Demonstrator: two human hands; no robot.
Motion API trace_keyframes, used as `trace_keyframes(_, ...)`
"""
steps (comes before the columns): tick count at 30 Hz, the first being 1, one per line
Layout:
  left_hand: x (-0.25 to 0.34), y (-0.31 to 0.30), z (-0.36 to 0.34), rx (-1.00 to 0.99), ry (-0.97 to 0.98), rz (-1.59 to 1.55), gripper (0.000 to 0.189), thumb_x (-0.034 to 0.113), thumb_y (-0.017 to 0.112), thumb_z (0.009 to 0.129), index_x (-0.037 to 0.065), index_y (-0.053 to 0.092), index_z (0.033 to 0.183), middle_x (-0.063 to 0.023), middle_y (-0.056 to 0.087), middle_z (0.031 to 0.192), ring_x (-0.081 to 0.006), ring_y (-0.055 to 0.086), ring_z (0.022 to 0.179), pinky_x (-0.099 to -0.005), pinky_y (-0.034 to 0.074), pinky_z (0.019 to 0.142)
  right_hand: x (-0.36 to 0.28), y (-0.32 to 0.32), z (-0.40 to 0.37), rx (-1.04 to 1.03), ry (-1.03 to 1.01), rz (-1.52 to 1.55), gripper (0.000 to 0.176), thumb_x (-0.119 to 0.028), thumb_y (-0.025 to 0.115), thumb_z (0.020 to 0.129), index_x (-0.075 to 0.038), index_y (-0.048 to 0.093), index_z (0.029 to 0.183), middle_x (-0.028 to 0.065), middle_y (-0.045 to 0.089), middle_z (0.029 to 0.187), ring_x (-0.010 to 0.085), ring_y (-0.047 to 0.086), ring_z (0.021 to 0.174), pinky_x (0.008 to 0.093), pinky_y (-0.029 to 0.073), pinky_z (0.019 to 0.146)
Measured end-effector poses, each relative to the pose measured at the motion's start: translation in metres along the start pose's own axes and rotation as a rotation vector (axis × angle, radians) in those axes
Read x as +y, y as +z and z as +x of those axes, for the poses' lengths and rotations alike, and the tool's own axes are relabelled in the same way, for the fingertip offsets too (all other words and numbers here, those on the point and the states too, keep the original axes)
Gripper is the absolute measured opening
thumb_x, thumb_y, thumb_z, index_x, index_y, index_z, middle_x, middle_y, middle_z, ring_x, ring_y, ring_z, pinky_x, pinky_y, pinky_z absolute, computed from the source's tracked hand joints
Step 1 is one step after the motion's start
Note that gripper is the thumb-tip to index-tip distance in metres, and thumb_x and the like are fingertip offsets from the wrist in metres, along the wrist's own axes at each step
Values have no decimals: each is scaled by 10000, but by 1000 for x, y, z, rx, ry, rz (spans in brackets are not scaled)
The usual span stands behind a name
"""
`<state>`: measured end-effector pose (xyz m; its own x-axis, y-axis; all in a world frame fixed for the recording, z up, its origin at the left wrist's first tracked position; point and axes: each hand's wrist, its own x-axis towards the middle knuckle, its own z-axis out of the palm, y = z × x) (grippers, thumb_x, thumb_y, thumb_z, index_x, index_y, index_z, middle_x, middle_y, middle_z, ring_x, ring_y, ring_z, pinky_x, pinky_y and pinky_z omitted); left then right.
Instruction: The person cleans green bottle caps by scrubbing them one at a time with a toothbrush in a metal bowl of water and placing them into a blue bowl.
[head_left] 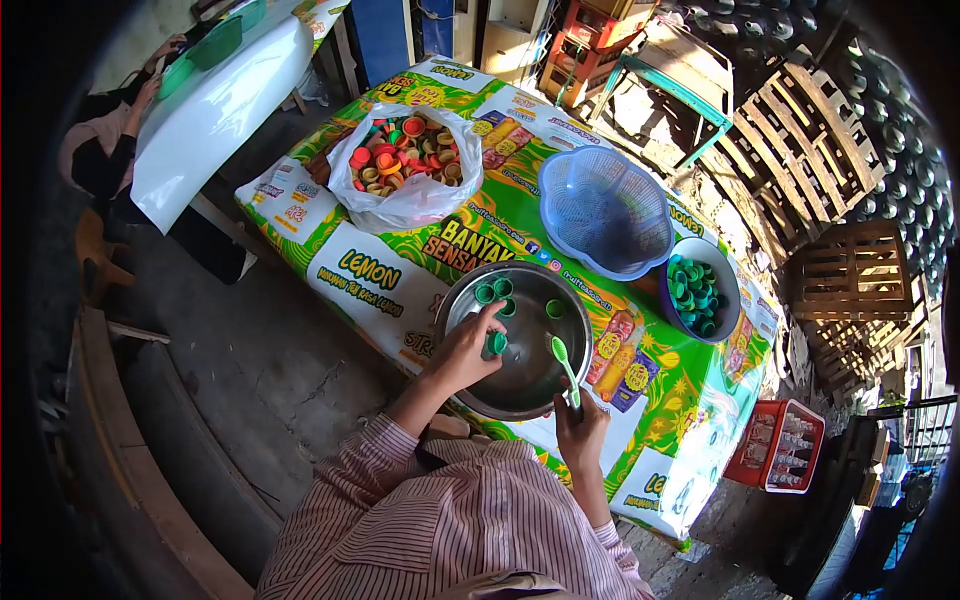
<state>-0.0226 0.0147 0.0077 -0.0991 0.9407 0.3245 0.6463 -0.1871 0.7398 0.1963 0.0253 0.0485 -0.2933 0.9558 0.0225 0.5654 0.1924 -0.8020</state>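
Observation:
My left hand (465, 352) is over the near left part of a steel basin (448, 312), fingers closed around a green bottle cap (497, 343). Several more green caps (503, 288) lie in the basin near its far left wall, and a lone cap (555, 309) sits farther right. A green and white toothbrush (562, 358) is gripped in my right hand (583, 430) at the basin's near right rim, its head pointing away from me over the basin.
On the patterned tablecloth stand a white plastic bag (400, 208) of mixed caps, a blue-purple plastic basket (607, 215) and a bowl (735, 262) of green caps. A red crate (775, 447) of bottles is at the right. Another person (105, 150) works at a white table (225, 110), upper left.

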Motion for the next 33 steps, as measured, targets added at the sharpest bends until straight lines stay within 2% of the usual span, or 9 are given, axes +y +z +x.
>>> trace_keyframes(5,2,2,6,-31,-89,-309,615,1,679,623,36,362,1149,-115,564,892,-258,594,896,-353,488,773,11,5,1,33,-58,4,222,-73,627,787,-17,621,1002,37,387,456,75,349,395,258,283,403)
trace_keyframes(11,-1,1,4,-57,-61,-114,453,19,683,669,31,461,1063,-128,572,950,-300,581,897,-349,482,784,13,5,-2,27,-59,20,255,-72,629,785,-38,622,1038,14,329,457,61,283,420,258,253,413)
trace_keyframes(14,8,-4,4,-42,-45,-22,367,43,691,685,31,521,1010,-126,566,971,-315,570,895,-357,477,787,5,0,-6,-23,-47,-78,178,-116,627,794,0,608,928,86,496,485,135,476,392,283,366,423)
trace_keyframes(17,16,-8,8,-45,-86,-12,437,73,703,682,55,522,1079,-110,560,997,-289,578,884,-364,474,792,-1,2,-4,-22,29,28,261,-135,598,830,-19,588,1064,43,387,489,111,334,429,275,289,435)
trace_keyframes(19,15,-8,4,-30,-78,-32,496,78,707,684,70,508,1138,-96,567,989,-278,584,867,-359,474,798,-6,3,-2,-21,29,58,266,-147,571,851,-15,576,1082,73,443,534,137,393,454,281,321,458)
trace_keyframes(21,10,-9,5,-179,-114,140,769,63,721,664,89,330,1327,-98,600,920,-270,597,841,-362,479,787,-4,5,-2,-33,-57,80,303,-139,485,902,-20,516,1179,167,566,684,207,546,568,308,412,546)
trace_keyframes(25,21,-15,8,-47,-164,-89,1086,23,723,647,80,-47,1410,-119,632,906,-241,618,846,-334,486,788,2,8,-4,-1,-178,-17,422,-65,464,888,-83,413,1306,201,607,768,282,601,611,346,445,562)
trace_keyframes(29,27,-16,7,68,-236,-214,1140,43,735,637,70,-114,1397,-124,635,855,-211,631,790,-317,504,758,-7,5,-9,-195,-196,-295,465,-51,496,855,-177,443,1300,158,622,764,297,607,606,378,458,544)
trace_keyframes(33,28,-16,1,73,-274,-222,1144,37,733,621,66,-106,1399,-114,635,843,-198,628,773,-304,503,739,3,7,-5,-87,-208,-228,472,-96,493,863,-209,420,1315,88,595,673,260,586,534,374,457,472)
